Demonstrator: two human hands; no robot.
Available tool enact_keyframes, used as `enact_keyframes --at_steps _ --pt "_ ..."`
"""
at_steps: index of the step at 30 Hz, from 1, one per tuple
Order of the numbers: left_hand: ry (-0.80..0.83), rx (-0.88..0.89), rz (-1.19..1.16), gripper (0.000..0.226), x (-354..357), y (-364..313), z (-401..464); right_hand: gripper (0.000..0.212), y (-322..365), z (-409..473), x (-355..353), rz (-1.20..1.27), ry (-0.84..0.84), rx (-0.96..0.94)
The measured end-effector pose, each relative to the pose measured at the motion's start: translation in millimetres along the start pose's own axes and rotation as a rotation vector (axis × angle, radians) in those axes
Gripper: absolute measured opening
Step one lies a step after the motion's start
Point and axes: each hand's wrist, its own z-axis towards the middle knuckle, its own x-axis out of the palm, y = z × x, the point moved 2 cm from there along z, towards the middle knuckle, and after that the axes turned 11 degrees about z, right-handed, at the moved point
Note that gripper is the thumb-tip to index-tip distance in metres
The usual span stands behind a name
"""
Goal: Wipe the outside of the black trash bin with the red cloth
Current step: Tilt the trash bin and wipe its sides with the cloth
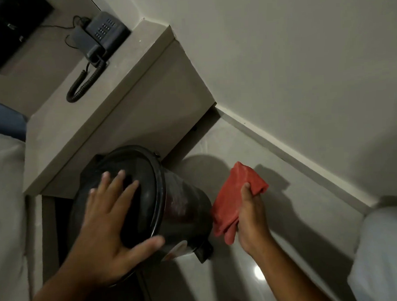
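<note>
The black trash bin (184, 206) stands on the floor beside a low grey cabinet, with a round closed lid and a foot pedal at its base. My left hand (109, 226) lies flat on the lid with fingers spread, thumb over the lid's rim. My right hand (251, 216) grips the folded red cloth (232, 199) just to the right of the bin's side. Whether the cloth touches the bin I cannot tell.
A grey cabinet (112, 104) carries a black corded telephone (102, 35) and a dark screen (7, 29). White bedding (5, 206) lies at the left and more white fabric (391, 250) at the right. The glossy floor (245, 276) meets a wall skirting (308, 165).
</note>
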Motion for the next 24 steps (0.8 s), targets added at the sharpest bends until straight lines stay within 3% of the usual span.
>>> enact_keyframes --at_steps 3,5,11,14,17,22,24 --pt "0.106 -0.291 -0.026 0.126 3 -41 24 0.051 -9 2 -6 -0.063 0.009 -0.015" --pt "0.081 -0.355 -0.11 0.124 1 -43 23 0.052 -12 5 -7 -0.125 0.041 -0.017" --pt "-0.191 -0.284 -0.326 0.102 -22 0 -13 0.051 -17 15 -12 -0.492 0.097 -0.125" --pt "-0.237 -0.247 -0.521 0.098 -26 19 -23 0.035 -28 15 1 -0.783 0.196 -0.24" --pt "-0.252 -0.161 -0.628 0.094 -27 27 -28 0.056 -23 26 45 -0.977 0.277 -0.356" --pt "-0.228 -0.186 -0.672 0.093 -32 24 -29 0.054 -4 38 155 -0.996 0.546 -0.182" --pt "-0.219 -0.228 -0.675 0.092 -34 20 -26 0.051 -5 13 168 -0.893 0.58 -0.294"
